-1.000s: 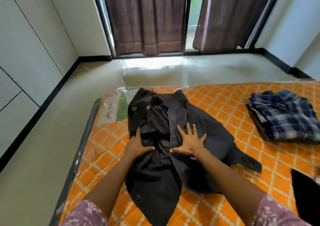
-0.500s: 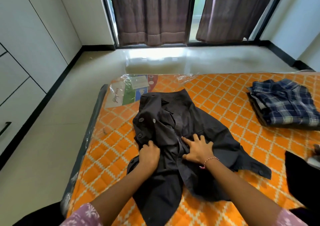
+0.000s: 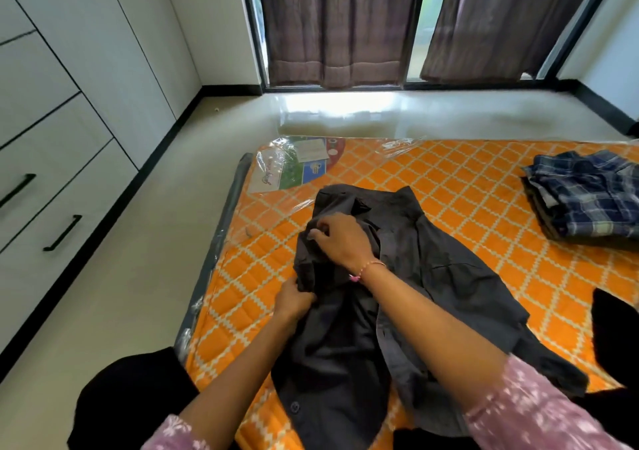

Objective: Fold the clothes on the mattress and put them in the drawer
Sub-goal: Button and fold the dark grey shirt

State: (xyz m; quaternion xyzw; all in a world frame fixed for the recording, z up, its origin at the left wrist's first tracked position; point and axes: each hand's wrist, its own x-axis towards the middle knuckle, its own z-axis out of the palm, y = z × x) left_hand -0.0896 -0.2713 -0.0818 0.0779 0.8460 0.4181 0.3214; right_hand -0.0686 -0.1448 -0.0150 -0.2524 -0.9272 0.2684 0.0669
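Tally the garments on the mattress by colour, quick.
Dark grey: 1, the button shirt, gripped by the left hand and right hand.
Blue plaid: 1, the folded shirt, on top of a stack.
Black: 1, a piece of cloth, cut off at the frame edge.
Total: 3

One mattress [image 3: 466, 187] lies on the floor. On it there is one dark shirt [image 3: 432, 270] at the centre, one pile of plaid clothes [image 3: 587, 200] at 2 o'clock, and one black garment [image 3: 615, 332] at 4 o'clock. Two hands are on the shirt: the left [image 3: 294, 302] and the right [image 3: 342, 238]. One bracelet [image 3: 366, 270] circles the right wrist. Two curtains hang at 12 o'clock, one [image 3: 335, 24] left of the other [image 3: 498, 21]. Two drawer handles show at 9 o'clock, one [image 3: 17, 190] above the other [image 3: 63, 232]. One label sheet [image 3: 294, 169] lies under the mattress's plastic at 11 o'clock.
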